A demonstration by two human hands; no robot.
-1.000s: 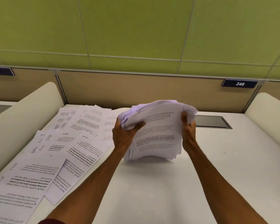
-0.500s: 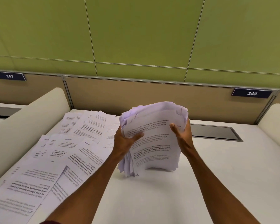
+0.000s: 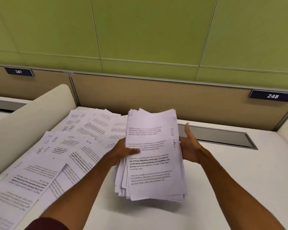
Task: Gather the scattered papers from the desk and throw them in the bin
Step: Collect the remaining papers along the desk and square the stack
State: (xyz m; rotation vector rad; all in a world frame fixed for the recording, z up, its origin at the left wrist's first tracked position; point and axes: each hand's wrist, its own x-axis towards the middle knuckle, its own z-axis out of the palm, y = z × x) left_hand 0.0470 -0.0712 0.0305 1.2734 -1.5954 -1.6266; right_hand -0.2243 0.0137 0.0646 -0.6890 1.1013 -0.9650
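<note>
left grip (image 3: 122,151) pinching paper stack (image 3: 154,156) | right grip (image 3: 189,146) flat-fingered at stack edge | loose sheets (image 3: 56,155) on desk (image 3: 231,180)

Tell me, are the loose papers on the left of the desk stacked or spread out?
Spread out: the loose papers lie fanned and overlapping, flat on the desk, beside the held stack.

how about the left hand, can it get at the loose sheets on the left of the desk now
Probably not yet: nothing lies between the left hand and the loose sheets beside it, but it grips the stack.
</note>
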